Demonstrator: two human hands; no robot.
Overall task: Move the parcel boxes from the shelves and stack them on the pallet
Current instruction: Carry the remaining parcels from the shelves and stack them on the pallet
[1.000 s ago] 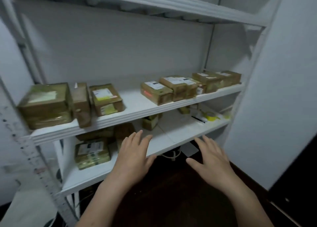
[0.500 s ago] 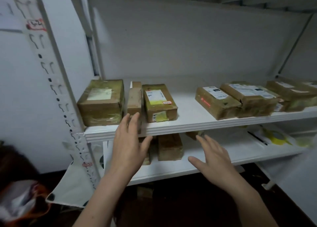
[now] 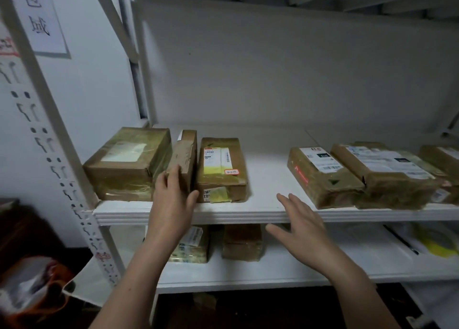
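Observation:
Several brown taped parcel boxes sit on the white middle shelf [image 3: 263, 212]. A big box [image 3: 126, 163] stands at the left, a thin box [image 3: 185, 155] stands on edge beside it, and a labelled box [image 3: 221, 167] lies to its right. My left hand [image 3: 173, 199] is open, its fingers touching the front of the thin box, with the thumb near the labelled box. My right hand [image 3: 298, 227] is open in front of the shelf edge, holding nothing. More labelled boxes [image 3: 320, 174] [image 3: 387, 174] lie to the right. No pallet is in view.
The lower shelf [image 3: 273, 274] holds two small parcels [image 3: 193, 244] [image 3: 242, 244] and a yellow item [image 3: 437, 244] at the right. A perforated white upright [image 3: 57, 155] frames the rack on the left. A paper sign [image 3: 39, 18] hangs top left. An orange and white bag [image 3: 32, 289] lies bottom left.
The view has swung left and closer to the rack. My left hand rose from below the shelf edge to the thin upright box. My right hand rose to the shelf edge.

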